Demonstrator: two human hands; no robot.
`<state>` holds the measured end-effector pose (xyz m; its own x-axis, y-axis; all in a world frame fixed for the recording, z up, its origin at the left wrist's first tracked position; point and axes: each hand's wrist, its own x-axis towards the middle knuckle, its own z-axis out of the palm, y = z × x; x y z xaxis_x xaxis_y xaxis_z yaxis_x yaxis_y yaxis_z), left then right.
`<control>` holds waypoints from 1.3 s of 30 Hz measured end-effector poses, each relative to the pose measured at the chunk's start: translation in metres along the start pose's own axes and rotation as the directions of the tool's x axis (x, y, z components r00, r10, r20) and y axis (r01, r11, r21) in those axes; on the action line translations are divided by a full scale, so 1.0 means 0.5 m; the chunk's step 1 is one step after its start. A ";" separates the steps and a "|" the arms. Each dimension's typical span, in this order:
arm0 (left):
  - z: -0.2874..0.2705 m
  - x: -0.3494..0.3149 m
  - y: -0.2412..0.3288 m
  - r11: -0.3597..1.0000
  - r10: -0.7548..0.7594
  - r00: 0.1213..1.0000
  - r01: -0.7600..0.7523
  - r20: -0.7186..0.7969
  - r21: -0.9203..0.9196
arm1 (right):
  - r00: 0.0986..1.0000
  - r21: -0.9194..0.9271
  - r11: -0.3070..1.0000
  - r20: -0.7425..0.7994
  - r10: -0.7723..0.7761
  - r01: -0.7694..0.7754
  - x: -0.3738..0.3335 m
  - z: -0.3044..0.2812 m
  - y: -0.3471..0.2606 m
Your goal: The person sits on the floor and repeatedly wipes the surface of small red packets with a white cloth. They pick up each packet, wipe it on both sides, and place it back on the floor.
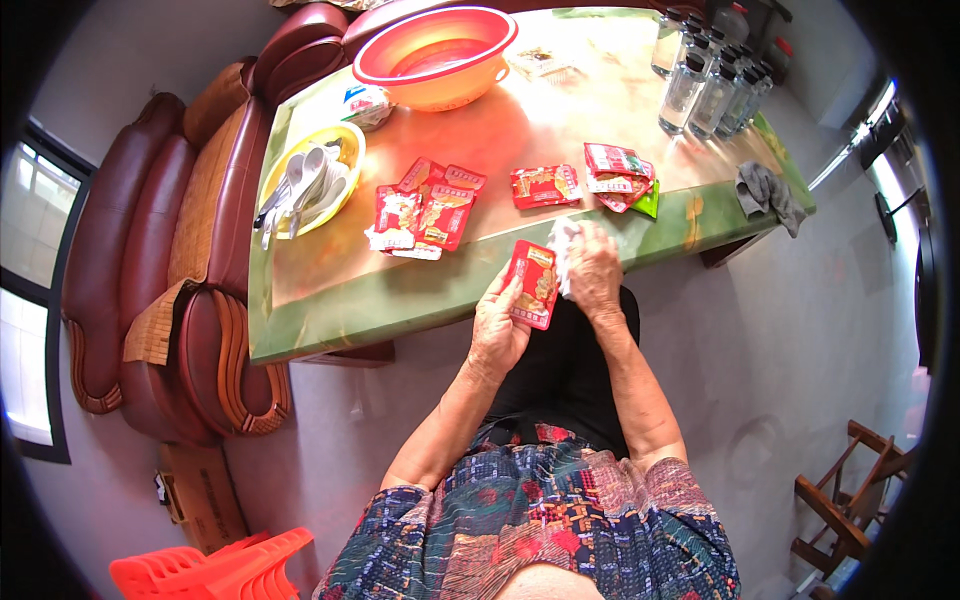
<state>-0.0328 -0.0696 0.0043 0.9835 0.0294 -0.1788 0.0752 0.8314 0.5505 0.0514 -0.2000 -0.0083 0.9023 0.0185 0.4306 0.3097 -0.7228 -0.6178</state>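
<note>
My left hand point(500, 325) grips a flat red snack packet point(534, 284) by its left side, just off the table's near edge. Bunched in my right hand point(596, 268) is a white cloth or tissue point(563, 250), close beside the packet's upper right edge; whether the two touch I cannot tell. One red packet point(545, 186) lies flat on the table beyond my hands. To its right is a small pile of red packets point(615, 172) with a green packet point(648, 200) under it. Farther left, several more red packets point(440, 205) overlap one another.
On the green-edged table point(370, 325) stand a large orange-red basin point(450, 90), a yellow bowl point(350, 140) of spoons, and several clear dark-capped bottles point(683, 95). A grey rag point(770, 195) hangs over the right corner. A brown sofa point(140, 260) lines the left; red plastic stools point(215, 570) stand lower left.
</note>
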 end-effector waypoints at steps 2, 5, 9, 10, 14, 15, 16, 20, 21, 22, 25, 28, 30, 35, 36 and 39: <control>0.006 0.005 0.014 0.999 0.021 1.000 -0.021 0.000 0.028 | 0.919 0.476 0.801 0.041 0.392 -0.363 0.016 -0.021 0.005; 0.016 0.008 0.008 0.998 0.029 0.999 -0.028 0.014 -0.062 | 0.972 0.500 0.852 -0.076 0.221 -0.155 0.010 -0.043 -0.048; 0.028 0.008 -0.006 0.996 0.046 0.998 -0.048 -0.030 -0.074 | 0.944 0.142 0.953 0.157 -0.290 0.269 -0.034 -0.056 -0.099; 0.024 0.009 -0.004 0.997 0.034 0.999 -0.035 -0.006 -0.066 | 0.941 0.119 0.959 0.195 -0.275 0.256 -0.049 -0.053 -0.089; -0.007 0.009 -0.008 0.999 0.030 0.999 -0.029 0.033 -0.047 | 0.915 0.008 0.941 0.235 -0.329 0.337 -0.106 -0.061 -0.086; -0.011 0.007 -0.011 0.998 0.036 0.999 -0.035 0.016 -0.046 | 0.907 -0.009 0.937 0.256 -0.335 0.349 -0.112 -0.066 -0.088; -0.016 0.003 -0.014 0.998 0.041 0.999 -0.041 -0.001 -0.045 | 0.898 -0.040 0.920 0.236 -0.370 0.390 -0.115 -0.070 -0.094; -0.016 -0.005 -0.005 0.986 -0.091 0.992 0.102 0.082 -0.130 | 0.854 0.223 0.877 0.223 -0.471 0.425 -0.110 -0.075 -0.103; -0.017 -0.006 -0.002 0.971 -0.140 0.983 0.160 0.118 -0.177 | 0.882 0.191 0.900 0.203 -0.426 0.392 -0.103 -0.073 -0.104; -0.012 -0.007 -0.007 0.983 -0.122 0.991 0.129 0.055 -0.133 | 0.906 0.160 0.921 0.181 -0.382 0.356 -0.094 -0.071 -0.105; -0.009 -0.002 -0.025 0.992 -0.078 0.989 0.089 0.128 -0.088 | 0.951 -0.014 0.951 -0.006 -0.309 0.309 -0.056 -0.063 -0.117; 0.037 -0.026 -0.021 1.000 -0.027 0.995 0.027 0.099 0.004 | 0.978 -0.077 0.979 -0.076 -0.193 0.188 -0.021 -0.050 -0.103; 0.036 -0.032 -0.017 0.999 -0.032 0.994 0.030 0.108 0.018 | 0.974 -0.021 0.977 -0.073 -0.213 0.212 -0.015 -0.043 -0.092; 0.019 -0.007 -0.009 0.996 -0.019 0.999 0.023 0.040 -0.086 | 0.915 -0.050 0.914 -0.025 -0.403 0.402 -0.054 -0.057 -0.117; 0.013 -0.003 -0.008 0.993 -0.031 0.999 0.034 0.028 -0.113 | 0.909 -0.053 0.908 0.005 -0.416 0.415 -0.067 -0.053 -0.118; 0.002 -0.009 0.001 0.992 -0.016 0.999 0.022 0.052 -0.126 | 0.904 0.032 0.904 0.029 -0.427 0.426 -0.091 -0.054 -0.120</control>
<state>-0.0368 -0.0702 0.0062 0.9894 -0.0128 -0.1447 0.0758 0.8951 0.4394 -0.0163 -0.1761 0.0270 0.6920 0.3457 0.6337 0.6740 -0.6238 -0.3957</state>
